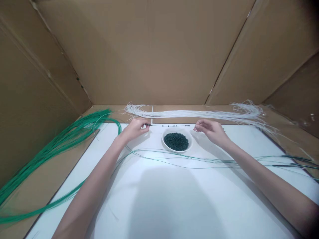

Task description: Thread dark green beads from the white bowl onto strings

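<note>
My left hand (pixel 137 128) is closed in a pinch on one part of a thin string (pixel 178 126) carrying small dark beads. The string runs nearly level across to my right hand (pixel 210 130), whose thumb and fingertips pinch its other part. Several beads sit spaced along the stretch between the hands. Just below this stretch stands a white bowl (pixel 190 142) filled with dark green beads (pixel 176 141). The fingertips hide the exact points of grip.
A bundle of white strings (pixel 184 114) lies along the back. Long green strings (pixel 74 139) spread over the left side. A few thin green strands (pixel 184 159) cross the white board (pixel 174 199), with dark beaded lengths (pixel 284 165) at right. Cardboard walls (pixel 149 49) enclose the space.
</note>
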Available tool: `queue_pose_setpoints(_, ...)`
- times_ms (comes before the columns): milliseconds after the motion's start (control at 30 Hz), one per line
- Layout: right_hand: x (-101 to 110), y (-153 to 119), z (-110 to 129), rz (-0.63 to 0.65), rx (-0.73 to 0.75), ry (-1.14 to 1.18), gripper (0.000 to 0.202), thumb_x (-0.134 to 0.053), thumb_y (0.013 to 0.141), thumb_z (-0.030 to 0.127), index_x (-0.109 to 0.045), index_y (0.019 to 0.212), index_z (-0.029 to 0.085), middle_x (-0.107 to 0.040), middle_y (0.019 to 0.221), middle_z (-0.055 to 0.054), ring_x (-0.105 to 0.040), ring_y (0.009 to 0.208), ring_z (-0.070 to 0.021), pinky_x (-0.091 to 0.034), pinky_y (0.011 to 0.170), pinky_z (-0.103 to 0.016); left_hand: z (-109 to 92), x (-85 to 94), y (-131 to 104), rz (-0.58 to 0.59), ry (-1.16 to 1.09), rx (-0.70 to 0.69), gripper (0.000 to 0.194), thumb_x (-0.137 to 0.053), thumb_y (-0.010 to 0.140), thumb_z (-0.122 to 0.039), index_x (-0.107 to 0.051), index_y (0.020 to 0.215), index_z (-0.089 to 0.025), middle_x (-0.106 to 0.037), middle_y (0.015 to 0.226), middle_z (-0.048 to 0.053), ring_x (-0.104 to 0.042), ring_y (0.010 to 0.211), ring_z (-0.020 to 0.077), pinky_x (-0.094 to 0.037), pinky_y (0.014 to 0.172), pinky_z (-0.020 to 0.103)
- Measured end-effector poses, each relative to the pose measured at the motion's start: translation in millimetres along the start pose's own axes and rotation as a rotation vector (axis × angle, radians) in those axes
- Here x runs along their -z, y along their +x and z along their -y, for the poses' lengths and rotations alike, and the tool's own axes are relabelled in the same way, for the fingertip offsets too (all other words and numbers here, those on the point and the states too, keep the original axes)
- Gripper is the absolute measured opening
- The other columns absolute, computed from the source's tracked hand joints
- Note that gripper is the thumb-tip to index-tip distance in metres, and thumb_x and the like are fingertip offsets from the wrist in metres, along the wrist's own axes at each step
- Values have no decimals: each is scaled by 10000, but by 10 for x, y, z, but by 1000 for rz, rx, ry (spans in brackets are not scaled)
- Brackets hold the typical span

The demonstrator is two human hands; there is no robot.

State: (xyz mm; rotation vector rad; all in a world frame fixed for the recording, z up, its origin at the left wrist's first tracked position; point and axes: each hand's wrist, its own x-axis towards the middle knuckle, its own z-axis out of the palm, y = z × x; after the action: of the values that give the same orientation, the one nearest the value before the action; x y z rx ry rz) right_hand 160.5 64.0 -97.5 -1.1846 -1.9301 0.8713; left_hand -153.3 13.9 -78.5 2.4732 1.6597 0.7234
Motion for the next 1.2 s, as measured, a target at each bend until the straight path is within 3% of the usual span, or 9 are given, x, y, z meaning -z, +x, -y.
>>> queue_pose_setpoints(167,-5,7,6,-11,-12,-14,208,-536,729,376,-534,727,168,-634,705,-53,-602,685,-168,-445,690,-296,-50,16,0,-122,6,-79,171,-482,726,-176,-635,801,-158,-621,737,9,-526,649,95,-391,615,175)
queue_pose_setpoints(400,9,24,-55,-13,-16,-15,199,-536,731,366,-535,742,167,-639,715,-57,-605,688,-172,-441,693,-301,-53,8,5,-121,-1,-77,164,-485,735,-189,-630,806,-160,-608,723,1,-516,629,87,-389,607,173)
queue_pose_setpoints(500,16,22,-63,-17,-1,-9,196,-532,734,361,-534,740,165,-638,708,-55,-606,681,-168,-443,682,-293,14,-7,4,-93,5,-58,177,-474,752,-220,-627,822,-165,-610,740,9,-521,633,98,-400,624,194)
queue_pose_setpoints(600,20,-10,35,-14,20,-57,176,-510,750,341,-533,727,168,-642,701,-51,-605,672,-162,-437,645,-269,50,-16,-11,47,-13,-17,203,-510,741,-291,-625,857,-170,-619,883,45,-561,777,151,-428,702,242)
queue_pose_setpoints(667,12,-52,167,-7,52,-121,154,-490,766,317,-539,738,173,-649,702,-46,-607,676,-161,-426,624,-253,-42,-23,-22,129,-53,-13,330,-578,691,-356,-599,964,-171,-578,1058,78,-532,966,212,-416,821,296)
queue_pose_setpoints(767,-36,-128,398,26,140,-190,131,-456,785,275,-543,758,180,-659,698,-35,-614,678,-155,-419,622,-242,-416,-67,-15,120,-204,-52,527,-572,699,-433,-478,1159,-195,-502,1202,82,-470,1091,220,-369,921,322)
queue_pose_setpoints(933,-155,-205,593,56,269,-235,123,-414,805,239,-518,760,190,-643,686,-9,-599,635,-130,-412,617,-223,-1067,-266,62,-5,-295,-164,336,-470,811,-354,-509,1109,-204,-582,1101,50,-526,1006,173,-394,879,278)
queue_pose_setpoints(1033,-172,-222,599,61,287,-248,124,-402,811,236,-505,757,192,-629,676,-1,-587,623,-126,-405,614,-222,-1100,-365,79,-99,-306,-120,223,-405,851,-267,-593,954,-202,-642,951,26,-584,852,137,-426,786,236)
queue_pose_setpoints(1200,-178,-270,620,53,259,-169,136,-391,812,225,-503,742,191,-631,674,0,-590,642,-126,-412,623,-229,-894,-356,18,-128,-287,-24,187,-453,821,-264,-626,834,-197,-666,808,10,-599,725,128,-438,694,222)
